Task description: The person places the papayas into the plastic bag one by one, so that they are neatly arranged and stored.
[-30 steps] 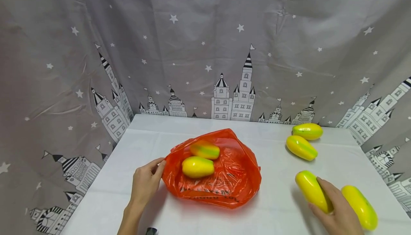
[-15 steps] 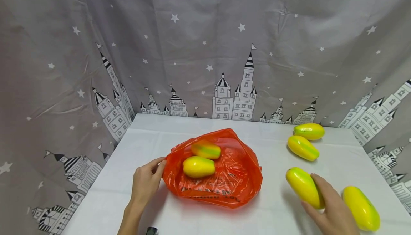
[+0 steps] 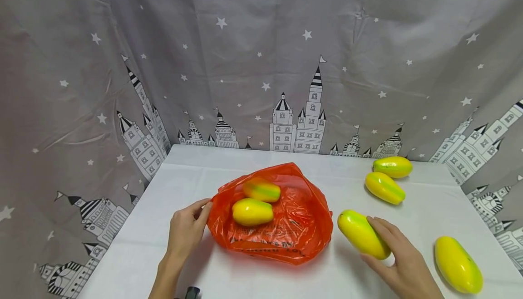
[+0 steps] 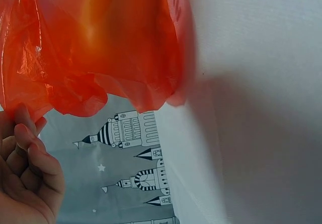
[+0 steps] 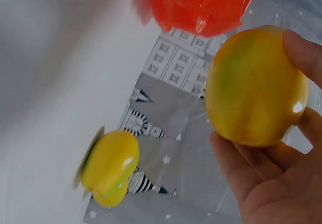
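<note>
A red plastic bag point(image 3: 304, 203) lies with its mouth open at the middle of the white table. Inside it are two yellow-green papayas, the nearer papaya point(image 3: 252, 213) in front of the farther papaya point(image 3: 262, 191). My left hand point(image 3: 185, 231) pinches the bag's left rim; the left wrist view shows the fingertips at the translucent red plastic point(image 4: 136, 43). Another papaya point(image 3: 361, 234) is in my right hand point(image 3: 402, 258), its tip pointing toward the bag's right side. Thumb and fingers wrap the held papaya point(image 5: 256, 88) in the right wrist view.
Two papayas lie close together at the back right, one papaya point(image 3: 385, 188) in front of the other papaya point(image 3: 393, 167). A further papaya point(image 3: 458, 265) rests at the front right. A small dark object point(image 3: 192, 292) shows at the bottom edge. Grey castle-print curtain point(image 3: 245, 63) surrounds the table.
My right hand has carried the papaya leftward, from beside the front right papaya to near the bag. The left hand stays at the bag's rim.
</note>
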Demonstrator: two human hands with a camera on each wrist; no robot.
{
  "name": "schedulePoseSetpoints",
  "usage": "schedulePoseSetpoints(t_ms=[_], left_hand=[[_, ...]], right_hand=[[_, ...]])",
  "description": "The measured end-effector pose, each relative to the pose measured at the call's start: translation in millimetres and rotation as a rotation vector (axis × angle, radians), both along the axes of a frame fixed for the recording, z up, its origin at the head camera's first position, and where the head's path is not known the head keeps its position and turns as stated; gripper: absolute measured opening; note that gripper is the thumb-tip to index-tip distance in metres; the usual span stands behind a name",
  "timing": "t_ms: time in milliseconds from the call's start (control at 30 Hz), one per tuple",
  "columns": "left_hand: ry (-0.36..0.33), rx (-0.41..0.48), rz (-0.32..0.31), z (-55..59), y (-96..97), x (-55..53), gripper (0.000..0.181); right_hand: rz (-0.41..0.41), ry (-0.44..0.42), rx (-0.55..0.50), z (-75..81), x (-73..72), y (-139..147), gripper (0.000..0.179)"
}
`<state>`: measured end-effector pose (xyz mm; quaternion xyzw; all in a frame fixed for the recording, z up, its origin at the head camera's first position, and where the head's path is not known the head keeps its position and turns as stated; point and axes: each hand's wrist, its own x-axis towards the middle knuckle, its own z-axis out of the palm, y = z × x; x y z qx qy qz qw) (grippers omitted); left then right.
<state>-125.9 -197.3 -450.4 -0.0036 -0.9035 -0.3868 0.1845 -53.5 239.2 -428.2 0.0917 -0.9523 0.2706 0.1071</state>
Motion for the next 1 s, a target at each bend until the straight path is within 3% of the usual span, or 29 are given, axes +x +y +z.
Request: schedulePoseSetpoints(t_ms=[433, 700, 1000], left_hand=[[0.023, 0.005, -0.011, -0.7, 0.3, -0.9, 0.021], [0.044, 0.012, -0.027, 0.9, 2.2, -2.0, 0.022], [0.049, 0.02, -0.033, -0.4, 2.7, -0.9, 0.022]], right_hand=[[0.112, 0.011, -0.025, 3.7, -9.0, -30, 0.078], [0.096, -0.08, -0.059, 5.8, -10.3, -49, 0.077], [0.207, 0.047, -0.066, -0.7, -13.9, -62, 0.077]])
